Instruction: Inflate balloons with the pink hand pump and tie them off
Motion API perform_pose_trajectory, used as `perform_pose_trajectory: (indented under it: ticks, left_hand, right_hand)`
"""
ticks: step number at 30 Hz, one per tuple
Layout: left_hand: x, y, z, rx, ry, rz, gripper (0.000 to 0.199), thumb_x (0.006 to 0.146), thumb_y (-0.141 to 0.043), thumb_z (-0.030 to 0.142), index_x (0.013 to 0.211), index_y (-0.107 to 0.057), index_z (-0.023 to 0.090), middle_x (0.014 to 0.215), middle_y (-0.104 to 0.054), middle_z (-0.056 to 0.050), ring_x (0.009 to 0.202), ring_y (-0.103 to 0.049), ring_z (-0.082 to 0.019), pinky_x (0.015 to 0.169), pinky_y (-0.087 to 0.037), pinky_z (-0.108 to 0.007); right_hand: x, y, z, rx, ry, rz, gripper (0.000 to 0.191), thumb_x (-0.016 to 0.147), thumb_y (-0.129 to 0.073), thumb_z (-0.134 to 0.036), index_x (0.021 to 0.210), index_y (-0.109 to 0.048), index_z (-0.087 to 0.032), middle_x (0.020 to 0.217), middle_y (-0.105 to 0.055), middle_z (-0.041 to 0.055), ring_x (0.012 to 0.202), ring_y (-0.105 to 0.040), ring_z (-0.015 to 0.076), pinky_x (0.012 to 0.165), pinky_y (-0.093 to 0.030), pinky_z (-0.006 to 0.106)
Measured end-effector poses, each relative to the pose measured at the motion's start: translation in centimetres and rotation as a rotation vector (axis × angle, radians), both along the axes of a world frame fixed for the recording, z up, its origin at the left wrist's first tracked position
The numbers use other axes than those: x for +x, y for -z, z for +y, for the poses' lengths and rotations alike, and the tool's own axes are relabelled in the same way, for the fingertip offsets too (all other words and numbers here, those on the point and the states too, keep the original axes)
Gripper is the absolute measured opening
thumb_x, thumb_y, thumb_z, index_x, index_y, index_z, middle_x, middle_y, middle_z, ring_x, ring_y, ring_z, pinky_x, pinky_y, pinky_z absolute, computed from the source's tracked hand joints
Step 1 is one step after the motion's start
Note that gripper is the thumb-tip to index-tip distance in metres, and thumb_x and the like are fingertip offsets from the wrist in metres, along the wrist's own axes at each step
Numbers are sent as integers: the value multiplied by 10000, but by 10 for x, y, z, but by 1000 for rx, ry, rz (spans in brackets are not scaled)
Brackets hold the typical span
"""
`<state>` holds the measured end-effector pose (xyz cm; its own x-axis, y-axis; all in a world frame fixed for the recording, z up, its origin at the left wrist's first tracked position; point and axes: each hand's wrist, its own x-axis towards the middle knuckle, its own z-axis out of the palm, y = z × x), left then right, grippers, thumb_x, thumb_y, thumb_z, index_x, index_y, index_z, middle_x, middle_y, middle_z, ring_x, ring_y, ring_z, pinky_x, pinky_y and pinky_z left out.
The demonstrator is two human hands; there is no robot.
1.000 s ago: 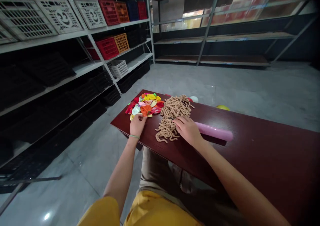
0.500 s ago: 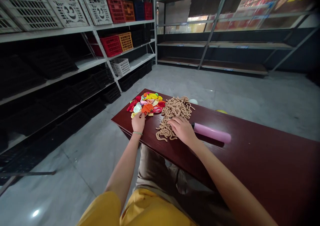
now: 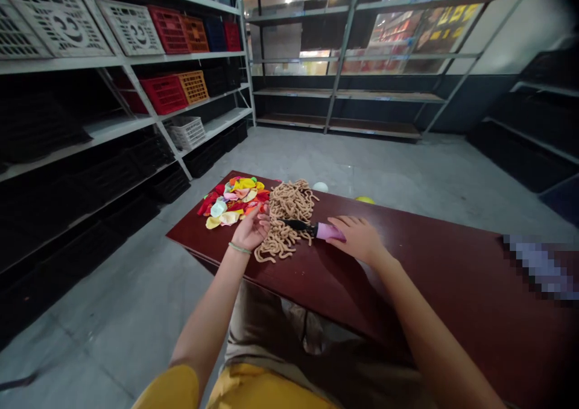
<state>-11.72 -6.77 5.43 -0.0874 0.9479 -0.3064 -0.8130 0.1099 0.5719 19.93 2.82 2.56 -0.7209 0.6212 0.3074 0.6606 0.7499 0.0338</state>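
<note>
My left hand is closed at the right edge of a pile of colourful balloons, pinching an orange-red balloon. My right hand is wrapped round the pink barrel of a hand pump. The pump's black nozzle end points left towards my left hand, over a heap of tan, rope-like strands. A small gap lies between the nozzle tip and my left fingers. All of this is on or above a dark red table.
Beyond the table, a pale balloon and a yellow one show at its far edge. A blurred, pixelated object lies at the table's right. Shelves with crates stand at the left, and more shelving at the back.
The view has turned right. My right hand has left the tan strands and taken hold of the pump, whose nozzle now points left. My left hand has lifted the orange-red balloon from the pile.
</note>
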Motion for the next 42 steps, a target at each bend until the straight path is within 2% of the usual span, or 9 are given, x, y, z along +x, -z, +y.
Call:
perform_pose_trajectory:
  ticks: [3, 6, 9, 13, 16, 20, 26, 34, 42]
  left_hand:
    - [24, 0, 24, -11, 81, -16, 193, 979, -512, 248, 975, -689, 171, 872, -668, -48, 557, -516, -40, 495, -453, -139]
    - [40, -3, 49, -23, 95, -33, 201, 982, -514, 260, 957, -689, 163, 849, -669, -44, 571, -541, -39, 496, -459, -129]
    - [44, -8, 65, -5, 75, 57, 181, 963, -559, 287, 949, -688, 161, 865, -683, -45, 616, -587, -48, 552, -502, -136]
    - [40, -13, 77, 66, 60, 129, 181, 946, -591, 325, 983, -691, 179, 900, -699, -34, 659, -627, -53, 606, -535, -153]
    - [42, -10, 87, 89, 20, 192, 220, 928, -611, 371, 1016, -694, 187, 941, -715, -38, 683, -651, -65, 614, -543, -171]
    - [53, 4, 101, 85, -60, 231, 248, 913, -621, 399, 1010, -696, 183, 1005, -731, -53, 761, -687, -92, 652, -550, -192]
    - [63, 21, 104, 102, -164, 319, 303, 848, -682, 417, 964, -700, 138, 979, -742, -91, 792, -710, -140, 695, -565, -236]
    - [63, 22, 101, 95, -216, 533, 330, 835, -673, 458, 946, -735, 153, 967, -746, -94, 912, -713, -213, 765, -583, -323]
    - [69, 23, 98, 68, -176, 620, 286, 837, -679, 430, 921, -760, 168, 987, -749, -78, 876, -713, -209, 740, -580, -313]
  right_hand:
    - [8, 6, -5, -34, 55, -26, 590, 886, -563, -553, 1372, -531, -221, 1304, -628, 113, 1101, -599, 272, 858, -400, 383]
    - [11, 8, -10, -70, 77, -12, 570, 883, -586, -487, 1389, -512, -237, 1285, -645, 99, 1051, -626, 252, 841, -412, 364]
    - [18, 8, -10, -69, 104, 44, 532, 881, -585, -439, 1375, -523, -249, 1249, -663, 82, 1029, -638, 246, 834, -435, 363]
    - [29, 8, -3, 10, 258, 191, 519, 892, -556, -423, 1376, -517, -239, 1213, -676, 81, 992, -653, 251, 781, -477, 359]
    - [30, 7, -4, 88, 308, 288, 534, 899, -542, -443, 1384, -512, -221, 1183, -687, 97, 928, -666, 248, 746, -498, 358]
    - [23, 5, -11, 114, 235, 262, 543, 903, -537, -436, 1401, -504, -220, 1156, -696, 92, 910, -668, 242, 752, -501, 350]
    - [23, 7, -10, 127, 244, 200, 527, 909, -536, -447, 1382, -524, -216, 1087, -710, 82, 878, -670, 238, 724, -487, 341]
    - [23, 10, -11, 108, 219, 199, 552, 910, -533, -441, 1415, -502, -220, 1148, -694, 97, 937, -660, 248, 759, -481, 344]
    - [18, 8, -14, 100, 243, 203, 525, 921, -520, -467, 1380, -521, -211, 1115, -706, 88, 913, -659, 239, 753, -469, 335]
